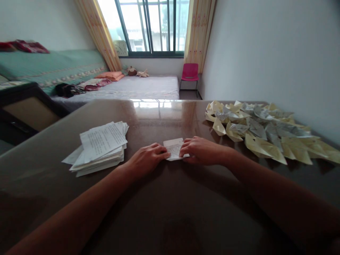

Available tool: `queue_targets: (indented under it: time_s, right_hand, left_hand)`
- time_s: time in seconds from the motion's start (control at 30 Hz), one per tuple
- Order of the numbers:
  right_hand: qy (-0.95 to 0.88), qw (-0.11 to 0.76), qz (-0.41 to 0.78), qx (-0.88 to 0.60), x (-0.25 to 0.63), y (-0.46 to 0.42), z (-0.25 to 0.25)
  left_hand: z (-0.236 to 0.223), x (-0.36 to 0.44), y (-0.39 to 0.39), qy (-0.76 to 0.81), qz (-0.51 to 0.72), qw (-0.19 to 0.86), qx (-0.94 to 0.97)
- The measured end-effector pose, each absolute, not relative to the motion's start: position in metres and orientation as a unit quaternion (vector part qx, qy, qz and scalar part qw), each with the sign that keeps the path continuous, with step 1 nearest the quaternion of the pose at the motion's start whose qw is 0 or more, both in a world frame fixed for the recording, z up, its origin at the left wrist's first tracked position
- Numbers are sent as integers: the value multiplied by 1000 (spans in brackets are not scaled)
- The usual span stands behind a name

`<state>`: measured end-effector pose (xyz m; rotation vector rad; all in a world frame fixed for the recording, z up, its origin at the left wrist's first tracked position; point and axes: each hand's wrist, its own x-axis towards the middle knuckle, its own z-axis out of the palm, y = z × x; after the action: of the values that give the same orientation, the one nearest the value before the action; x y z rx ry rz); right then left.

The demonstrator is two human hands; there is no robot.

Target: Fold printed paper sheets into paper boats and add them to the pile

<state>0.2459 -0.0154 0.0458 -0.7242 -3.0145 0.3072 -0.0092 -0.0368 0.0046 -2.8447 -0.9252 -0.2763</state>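
Note:
A small folded sheet of printed paper lies on the brown table in front of me. My left hand is closed at its lower left corner, fingers together and the thumb hidden. My right hand grips its right edge, the fingertips on top of the print and the thumb low at the near edge. To the left of my left hand sits a stack of loose printed sheets, unevenly piled. Beyond my right forearm, many folded paper boats, some cream and some printed, are crowded together on the right of the table.
The glossy table reaches toward a bed under the window. A pink chair stands by the right-hand wall. At the left is a dark chair or cabinet with a tan panel.

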Motion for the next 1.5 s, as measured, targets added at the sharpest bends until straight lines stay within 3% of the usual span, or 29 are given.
queue_targets:
  time_s: [0.3,0.57,0.8,1.07,1.23,1.5]
  right_hand:
    - [-897,74,334,-279,258,14,23]
    - [-899,71,353,-248,256,10,26]
    - [-873,111,375,-292,254,12,15]
    - [-835,229,208,-455,231,11,-4]
    - [-830,221,138,-494,224,6,-7]
    - [-831,190,127,-507,223,6,-9]
  left_hand:
    - [11,-20,-34,-296,-56,-1,-954]
    - [2,-23,-30,-374,-42,22,-926]
    - [15,-21,-39,-324,-52,8,-945]
    - [30,-30,-46,-325,-26,-27,-945]
    - [32,-31,-47,-345,-36,-45,-937]
    - [30,-33,-45,-351,-54,-30,-934]
